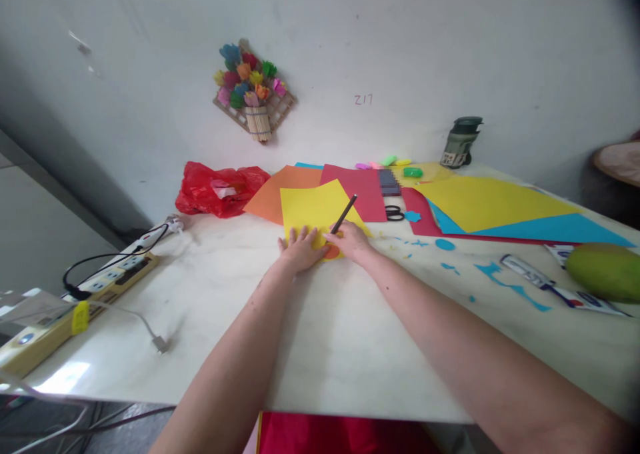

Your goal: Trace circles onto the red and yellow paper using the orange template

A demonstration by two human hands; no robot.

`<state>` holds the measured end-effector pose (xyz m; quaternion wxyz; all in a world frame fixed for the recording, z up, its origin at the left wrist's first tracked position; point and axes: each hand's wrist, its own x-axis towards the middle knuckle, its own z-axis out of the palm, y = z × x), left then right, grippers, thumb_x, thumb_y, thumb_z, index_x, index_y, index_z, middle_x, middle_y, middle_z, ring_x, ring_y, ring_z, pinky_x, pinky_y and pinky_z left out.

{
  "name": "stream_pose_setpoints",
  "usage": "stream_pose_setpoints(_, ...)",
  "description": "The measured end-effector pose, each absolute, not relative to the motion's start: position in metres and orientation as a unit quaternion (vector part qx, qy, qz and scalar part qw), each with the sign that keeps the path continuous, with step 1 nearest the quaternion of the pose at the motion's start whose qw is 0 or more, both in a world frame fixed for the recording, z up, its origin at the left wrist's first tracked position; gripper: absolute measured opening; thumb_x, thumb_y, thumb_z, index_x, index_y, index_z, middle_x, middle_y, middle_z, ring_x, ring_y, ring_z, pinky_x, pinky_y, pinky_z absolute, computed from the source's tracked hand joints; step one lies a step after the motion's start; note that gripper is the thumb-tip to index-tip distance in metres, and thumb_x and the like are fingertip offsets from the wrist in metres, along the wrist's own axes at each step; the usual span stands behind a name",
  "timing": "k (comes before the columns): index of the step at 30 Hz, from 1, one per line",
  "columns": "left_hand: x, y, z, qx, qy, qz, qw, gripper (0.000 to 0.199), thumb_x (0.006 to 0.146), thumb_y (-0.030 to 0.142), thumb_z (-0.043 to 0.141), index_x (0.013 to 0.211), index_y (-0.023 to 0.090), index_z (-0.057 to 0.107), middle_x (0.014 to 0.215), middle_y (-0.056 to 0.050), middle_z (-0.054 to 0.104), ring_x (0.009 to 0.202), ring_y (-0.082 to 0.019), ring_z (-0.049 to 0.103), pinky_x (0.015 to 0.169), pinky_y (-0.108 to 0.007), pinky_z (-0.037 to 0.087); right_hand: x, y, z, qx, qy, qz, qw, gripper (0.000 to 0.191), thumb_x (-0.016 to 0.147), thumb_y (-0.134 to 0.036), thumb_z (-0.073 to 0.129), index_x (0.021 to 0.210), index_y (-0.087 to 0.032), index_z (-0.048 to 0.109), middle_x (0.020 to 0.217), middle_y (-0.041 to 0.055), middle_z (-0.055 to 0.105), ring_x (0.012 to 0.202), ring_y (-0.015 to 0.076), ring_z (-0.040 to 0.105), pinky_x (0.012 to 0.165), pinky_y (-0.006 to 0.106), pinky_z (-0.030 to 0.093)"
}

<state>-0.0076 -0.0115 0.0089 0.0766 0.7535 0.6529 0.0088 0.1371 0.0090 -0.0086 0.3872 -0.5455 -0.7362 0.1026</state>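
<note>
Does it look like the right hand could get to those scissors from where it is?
Probably yes: the scissors lie beyond the right hand, off to its right, and nothing tall seems to stand between. It grips a dark pencil, though, which may need putting down first.

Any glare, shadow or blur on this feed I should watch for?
Head view: bright glare on the table, lower left by the power strip; head view: soft shadow beside the left forearm; head view: upper-right corner darkened, blocky pixelation at the dark rectangular item; head view: dark writing tool stands out clearly.
</note>
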Motion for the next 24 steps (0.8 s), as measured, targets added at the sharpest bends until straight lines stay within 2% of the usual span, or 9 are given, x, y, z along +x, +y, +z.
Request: stream_pose_setpoints(24, -0.0074, -0.0126, 0.0104, 0.751, 0.655, 0.009, 0.083, 0.069, 0.071, 0.064, 0.021, 0.130, 0.030, 0.011, 0.138, 0.003, 0.004, 0.123, -0.027, -0.004, 0.093, -0.055, 0.002, 0.1376, 0.0085, -0.0080, -0.559, -0.720, 0.117, 0.395, 0.025, 0.067, -0.040, 0.053, 0.075, -0.017, 0.061, 0.085, 0.0054, 0.061, 0.081, 0.0144, 0.056, 0.072, 0.024, 0.042)
